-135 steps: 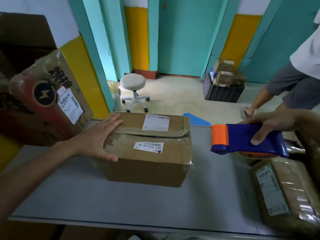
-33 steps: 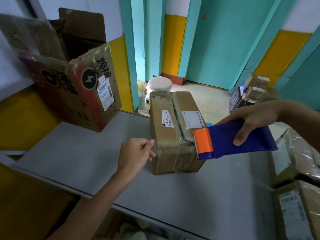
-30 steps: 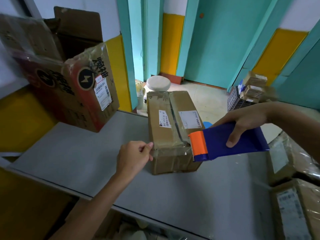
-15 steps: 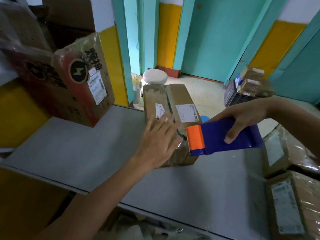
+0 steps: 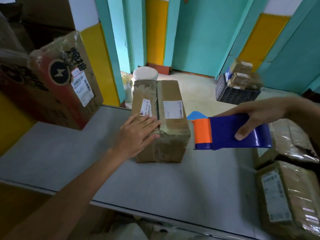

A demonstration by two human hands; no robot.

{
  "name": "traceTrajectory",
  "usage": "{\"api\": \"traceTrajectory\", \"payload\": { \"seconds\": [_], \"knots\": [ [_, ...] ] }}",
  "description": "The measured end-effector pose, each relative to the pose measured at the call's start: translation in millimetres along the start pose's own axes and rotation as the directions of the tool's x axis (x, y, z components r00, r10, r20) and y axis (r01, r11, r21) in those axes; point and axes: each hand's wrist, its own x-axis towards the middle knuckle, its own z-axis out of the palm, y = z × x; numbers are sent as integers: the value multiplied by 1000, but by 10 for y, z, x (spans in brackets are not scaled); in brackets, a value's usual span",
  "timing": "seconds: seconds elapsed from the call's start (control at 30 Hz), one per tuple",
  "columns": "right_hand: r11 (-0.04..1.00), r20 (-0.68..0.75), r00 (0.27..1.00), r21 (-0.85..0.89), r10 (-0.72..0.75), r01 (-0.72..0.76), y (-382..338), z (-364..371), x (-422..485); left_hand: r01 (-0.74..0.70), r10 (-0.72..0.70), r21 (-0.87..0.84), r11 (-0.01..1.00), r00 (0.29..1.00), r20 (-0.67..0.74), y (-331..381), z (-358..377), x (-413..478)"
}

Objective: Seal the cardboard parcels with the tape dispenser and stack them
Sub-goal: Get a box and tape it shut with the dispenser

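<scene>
Currently, the parcel (image 5: pixel 173 134) is sitting on the table (image 5: pixel 155 184), its long side running away from the person. The left hand (image 5: pixel 136 134) is lying flat on the parcel's near top edge, fingers straight across the taped seam, holding nothing. The right hand (image 5: pixel 256 116) is gripping the dispenser (image 5: pixel 225 134), thumb curled over its blue body. The dispenser is hovering just beside the parcel's right side, orange end toward it. Wrapped parcels (image 5: pixel 285 196) are lying at far right.

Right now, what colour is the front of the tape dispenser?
Orange, on the blue tape dispenser, in the head view.
</scene>
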Motion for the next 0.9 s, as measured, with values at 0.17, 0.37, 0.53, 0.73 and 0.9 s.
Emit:
{"api": "traceTrajectory", "payload": {
  "seconds": [0.17,0.37,0.53,0.73,0.9],
  "knots": [
    [997,2,1000,71,10,-10,206,82,-74,-24,24,0,1000,1000,15,17,4,28],
    [993,-32,999,111,34,-30,444,114,-60,-20,20,4,1000,999,25,23,28,45],
    [982,-35,998,185,53,-45,578,293,255,-27,26,-12,1000,1000,-9,26,55,57],
    [982,-23,999,185,45,-40,544,291,489,-44,36,-94,995,996,-83,23,104,57],
    [999,-99,994,20,40,-38,384,268,446,-51,39,-105,993,993,-116,16,131,58]
  ]
}}
